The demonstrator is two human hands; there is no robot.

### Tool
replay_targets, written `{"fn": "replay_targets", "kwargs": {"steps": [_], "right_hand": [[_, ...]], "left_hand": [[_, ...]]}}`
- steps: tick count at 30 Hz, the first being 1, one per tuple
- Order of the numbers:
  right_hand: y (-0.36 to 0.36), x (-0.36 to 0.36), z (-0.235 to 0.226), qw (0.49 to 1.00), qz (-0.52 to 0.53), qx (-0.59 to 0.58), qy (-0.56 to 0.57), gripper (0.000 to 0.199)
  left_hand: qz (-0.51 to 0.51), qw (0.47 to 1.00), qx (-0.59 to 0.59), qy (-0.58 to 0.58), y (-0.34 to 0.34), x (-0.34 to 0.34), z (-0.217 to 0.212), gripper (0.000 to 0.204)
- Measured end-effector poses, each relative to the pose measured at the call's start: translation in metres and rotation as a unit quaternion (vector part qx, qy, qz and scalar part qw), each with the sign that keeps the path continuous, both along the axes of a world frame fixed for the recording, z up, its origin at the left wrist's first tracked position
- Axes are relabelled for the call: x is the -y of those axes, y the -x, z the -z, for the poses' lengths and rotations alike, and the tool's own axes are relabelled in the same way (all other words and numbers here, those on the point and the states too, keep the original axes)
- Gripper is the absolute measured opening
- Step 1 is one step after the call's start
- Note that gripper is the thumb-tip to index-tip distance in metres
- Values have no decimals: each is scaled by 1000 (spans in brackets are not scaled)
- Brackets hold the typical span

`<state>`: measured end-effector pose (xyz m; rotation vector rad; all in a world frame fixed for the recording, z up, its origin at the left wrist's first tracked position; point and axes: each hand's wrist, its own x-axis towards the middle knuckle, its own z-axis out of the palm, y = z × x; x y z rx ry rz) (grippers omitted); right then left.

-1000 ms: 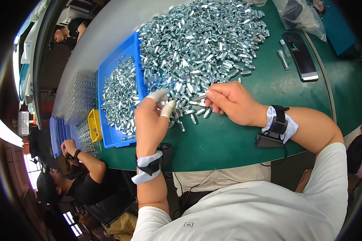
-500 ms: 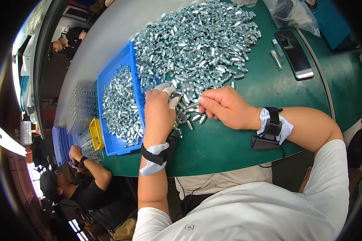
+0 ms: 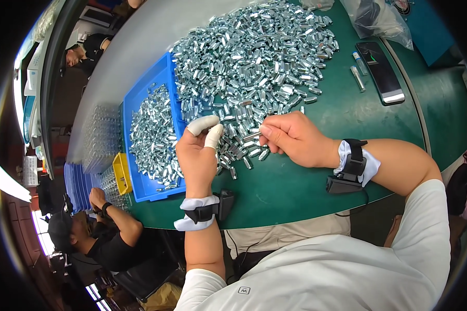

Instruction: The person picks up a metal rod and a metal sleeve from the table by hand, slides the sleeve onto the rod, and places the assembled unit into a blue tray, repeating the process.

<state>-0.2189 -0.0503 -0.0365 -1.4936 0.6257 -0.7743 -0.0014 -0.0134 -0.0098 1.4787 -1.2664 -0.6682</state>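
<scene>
My left hand is beside the blue tray's right edge, white covers on its thumb and forefinger. Those two fingers stand apart with nothing visible between them; the other fingers are mostly hidden. My right hand pinches a slim, shiny metal piece between thumb and forefinger, its tip pointing left over loose parts. Both hands are at the near edge of a large heap of silvery hex coupling nuts. More of the same nuts lie in the blue tray on the left.
On the green table, a black phone and two small tubes lie at the right. A clear plastic bag is at the far right. A yellow bin stands left of the tray, near a seated co-worker.
My left hand has drawn back from the heap and rolled, bringing its covered thumb and forefinger into view, apart. My right hand has barely shifted and keeps its pinch on the metal piece.
</scene>
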Motion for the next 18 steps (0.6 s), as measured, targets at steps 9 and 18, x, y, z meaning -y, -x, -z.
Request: {"fn": "replay_targets", "kwargs": {"steps": [9, 18], "right_hand": [[9, -5, 4, 1000, 11, -15, 13, 31], [8, -8, -1, 1000, -2, -5, -2, 30]], "left_hand": [[43, 979, -109, -167, 9, -16, -11, 9], [124, 941, -301, -90, 11, -29, -8, 16]]}}
